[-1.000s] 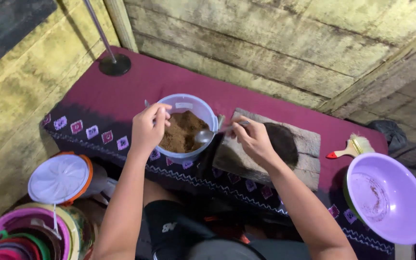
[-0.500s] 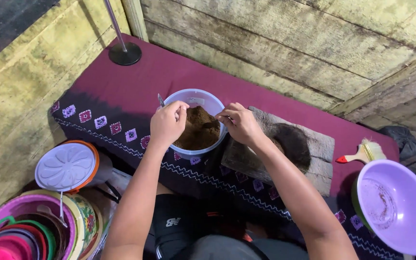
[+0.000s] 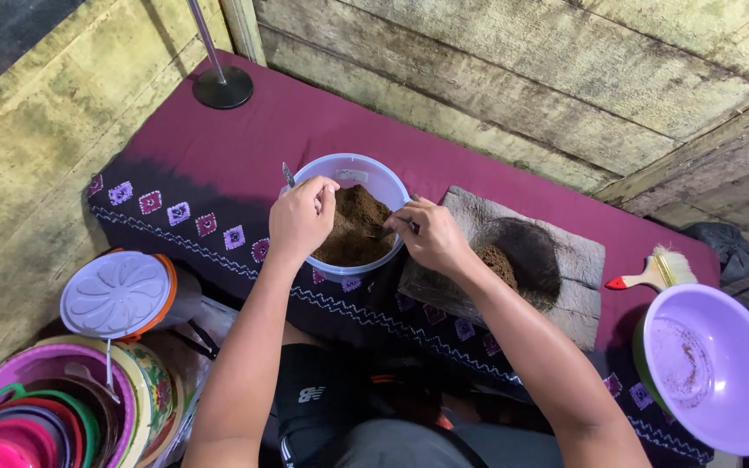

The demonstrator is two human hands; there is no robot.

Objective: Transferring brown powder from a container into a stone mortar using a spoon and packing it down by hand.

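A plain, home-style food-preparation corner with a rustic look: rough, weathered wooden plank walls enclose a low surface draped in a maroon cloth with patterned border. On it lie a grey stone grinding slab and a small wooden brush with a red handle. Stacked colourful plastic basins crowd the near left corner.

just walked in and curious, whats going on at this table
A person sits at a low table covered with a maroon cloth. The left hand grips the rim of a pale tub holding brown powder. The right hand holds a spoon at the tub's edge. Beside it lies a stone slab with more powder; a brush and purple bowl sit to the right.
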